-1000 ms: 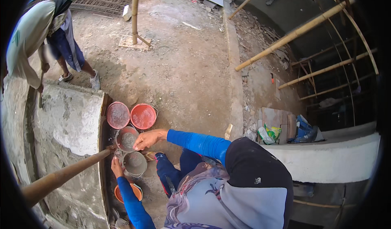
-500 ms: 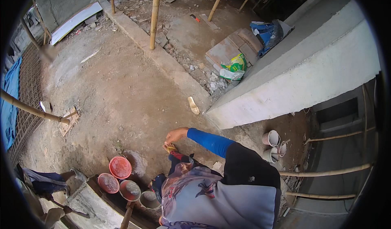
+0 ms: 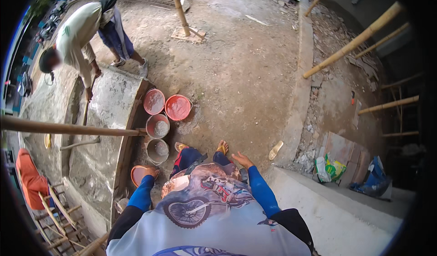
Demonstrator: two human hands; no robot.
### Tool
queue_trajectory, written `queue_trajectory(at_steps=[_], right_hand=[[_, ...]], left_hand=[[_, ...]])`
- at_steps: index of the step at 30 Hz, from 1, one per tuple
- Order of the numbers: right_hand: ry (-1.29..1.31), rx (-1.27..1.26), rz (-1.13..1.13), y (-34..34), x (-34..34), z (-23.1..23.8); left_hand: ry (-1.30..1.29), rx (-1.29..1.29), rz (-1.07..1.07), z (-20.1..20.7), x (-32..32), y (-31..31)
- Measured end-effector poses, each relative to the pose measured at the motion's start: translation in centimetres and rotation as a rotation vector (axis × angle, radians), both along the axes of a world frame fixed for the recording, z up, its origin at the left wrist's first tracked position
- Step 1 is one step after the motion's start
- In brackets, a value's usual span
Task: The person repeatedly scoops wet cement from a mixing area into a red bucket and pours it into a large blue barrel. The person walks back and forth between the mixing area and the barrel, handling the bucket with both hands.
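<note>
My left hand (image 3: 151, 171), at the end of a blue sleeve, is beside an orange-rimmed bucket (image 3: 137, 176) at my left. The hand overlaps its rim; I cannot tell whether the fingers grip it. Just beyond is a grey bucket (image 3: 157, 151) with grey material inside. Farther off stand a reddish bucket (image 3: 158, 125) with a grey lump in it and two red buckets, one on the left (image 3: 154, 102) and one on the right (image 3: 178, 107). My right hand (image 3: 243, 160) is held out over the ground, fingers spread, holding nothing.
A co-worker (image 3: 77, 42) bends over the wet grey mortar trough (image 3: 98, 160), gripping a long handle. A bamboo pole (image 3: 73, 126) crosses at left. A pale sole (image 3: 276, 150) lies near a concrete wall (image 3: 327, 210). Bamboo posts (image 3: 355, 39) rise at right.
The view has swung left, bringing the co-worker, the trough and my left hand into sight. My right hand, bent and low before, is now spread out to my right.
</note>
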State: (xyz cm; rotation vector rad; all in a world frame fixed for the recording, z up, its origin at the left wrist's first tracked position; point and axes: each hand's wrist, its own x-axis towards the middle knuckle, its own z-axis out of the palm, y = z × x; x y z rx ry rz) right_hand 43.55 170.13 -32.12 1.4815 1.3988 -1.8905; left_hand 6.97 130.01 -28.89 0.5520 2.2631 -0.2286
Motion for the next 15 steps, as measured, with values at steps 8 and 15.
queue_trajectory(at_steps=[8,15], right_hand=[[-0.078,-0.083,0.419,-3.0,3.8,-10.5],[-0.06,0.187,0.791,-2.0,-4.6,-7.2]], left_hand=[[-0.357,0.076,-0.003,-9.5,19.5,-5.6],[-0.019,0.286,0.014,-11.4,24.3,-8.4]])
